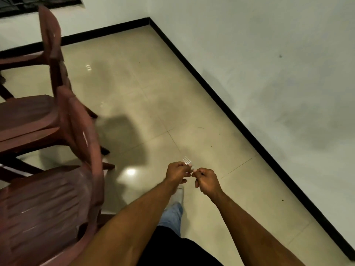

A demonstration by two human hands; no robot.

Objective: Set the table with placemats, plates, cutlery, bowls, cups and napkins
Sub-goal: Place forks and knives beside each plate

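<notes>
A clear plastic fork (187, 160) sticks up out of my left hand (177, 171), tines pointing away from me. My left hand grips it with curled fingers. My right hand (204, 179) is close beside it, its fingertips pinching the fork's lower end where the two hands meet. Both hands hover over the tiled floor in front of my body. The fork's handle is mostly hidden by the fingers. No table, plates, bowls, cups, placemats or napkins show in this view.
Three brown plastic chairs (57, 189) stand in a row on the left. A white wall (269, 64) with black skirting runs along the right. Beige tiled floor (153, 93) stretches ahead between them. My foot (178, 194) is below my hands.
</notes>
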